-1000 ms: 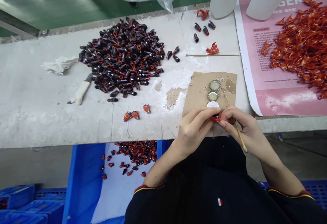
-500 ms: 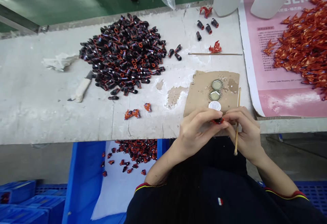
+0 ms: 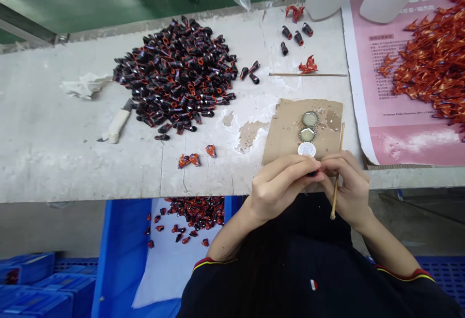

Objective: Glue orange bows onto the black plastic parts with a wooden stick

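Between the fingertips of my two hands is a small black-and-red plastic part [image 3: 313, 173], mostly hidden by the fingers. My left hand [image 3: 281, 185] pinches it from the left. My right hand [image 3: 347, 182] grips its other side and also carries a thin wooden stick [image 3: 337, 182] between the fingers, slanting upright. Just beyond the fingertips, a piece of brown cardboard [image 3: 281, 131] bears a white round disc [image 3: 306, 149] and two bottle caps [image 3: 310, 119], one behind the other. Another thin stick [image 3: 286, 74] lies farther back beside a red-orange part [image 3: 308, 64].
A big heap of black parts [image 3: 181, 76] covers the table's middle-left, near a wrapped knife [image 3: 118, 123]. Orange parts [image 3: 432, 66] are piled on a pink sheet [image 3: 385, 139] at right. Below the edge, a blue bin [image 3: 119, 260] holds red-and-black pieces. Few orange pieces [image 3: 189, 160] lie near the front.
My left fingers have closed further over the small part, so less of it shows. The whole view has shifted slightly; the things on the table lie as before.
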The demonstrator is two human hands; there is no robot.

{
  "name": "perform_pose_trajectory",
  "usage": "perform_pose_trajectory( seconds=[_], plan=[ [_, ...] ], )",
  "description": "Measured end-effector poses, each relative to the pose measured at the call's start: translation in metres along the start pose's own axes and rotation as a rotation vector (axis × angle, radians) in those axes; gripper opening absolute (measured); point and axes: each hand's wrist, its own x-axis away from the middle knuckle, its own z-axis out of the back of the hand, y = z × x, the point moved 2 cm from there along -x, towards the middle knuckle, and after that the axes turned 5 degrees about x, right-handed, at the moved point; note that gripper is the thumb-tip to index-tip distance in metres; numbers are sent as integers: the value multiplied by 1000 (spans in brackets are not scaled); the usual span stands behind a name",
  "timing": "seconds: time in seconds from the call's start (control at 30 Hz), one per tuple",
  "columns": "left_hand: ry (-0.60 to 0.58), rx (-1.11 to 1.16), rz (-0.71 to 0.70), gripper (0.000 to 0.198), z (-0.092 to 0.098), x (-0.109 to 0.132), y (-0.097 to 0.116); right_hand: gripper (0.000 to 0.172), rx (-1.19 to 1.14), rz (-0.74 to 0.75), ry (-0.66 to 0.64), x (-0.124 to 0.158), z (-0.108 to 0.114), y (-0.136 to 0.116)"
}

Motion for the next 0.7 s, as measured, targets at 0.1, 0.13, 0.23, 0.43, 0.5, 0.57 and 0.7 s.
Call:
perform_pose_trajectory(
  seconds=[0.1, 0.13, 0.23, 0.43, 0.5, 0.57, 0.7],
  plan=[
    [36, 153, 82, 26, 0, 0, -4, 8, -14, -17, -17, 0, -1, -1],
    [50, 220, 121, 26, 0, 0, -5, 6, -20, -23, -20, 0, -2, -1],
    [81, 356, 204, 21, 0, 1, -8, 6, -53, -32, -34, -2, -2, -3],
    [72, 436, 327, 14, 0, 2, -12, 20, -165, 17, -125, -4, -3, -3],
    [62, 455, 343, 15, -1, 2, -13, 18, -147, 41, -103, -5, -3, -4],
    [58, 472, 353, 16, -1, 2, -12, 15, -103, 81, -75, -8, -3, -7],
    [58, 509, 360, 16, -3, 1, -11, 12, -36, 180, -9, -12, -3, -14]
  ],
)
